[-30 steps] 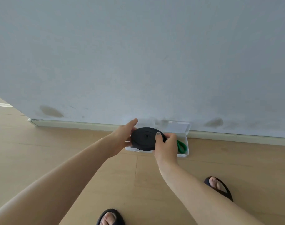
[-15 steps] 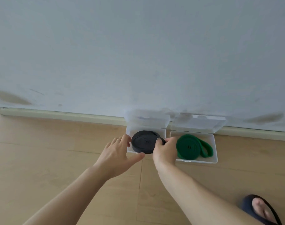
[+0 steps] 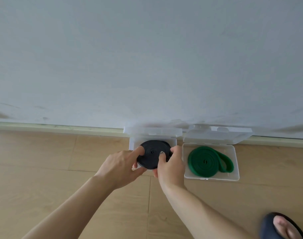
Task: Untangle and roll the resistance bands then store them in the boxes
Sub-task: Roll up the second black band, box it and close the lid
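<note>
A rolled black resistance band (image 3: 151, 151) lies in the left clear plastic box (image 3: 173, 141), whose lid leans open against the wall. My left hand (image 3: 122, 167) holds the roll's left edge, index finger on top and thumb below. My right hand (image 3: 171, 165) grips the roll's right edge, thumb on top. A rolled green band (image 3: 205, 161), its tail loop sticking out to the right, lies in the right clear box (image 3: 234, 163), also open.
Both boxes sit on a wooden floor (image 3: 43, 169) against a pale wall and its skirting board (image 3: 61, 127). My foot in a dark sandal (image 3: 282, 226) stands at the lower right.
The black roll has come down into the left box. My left hand, loose beside it half a second ago, now holds its left edge. The view has drawn closer.
</note>
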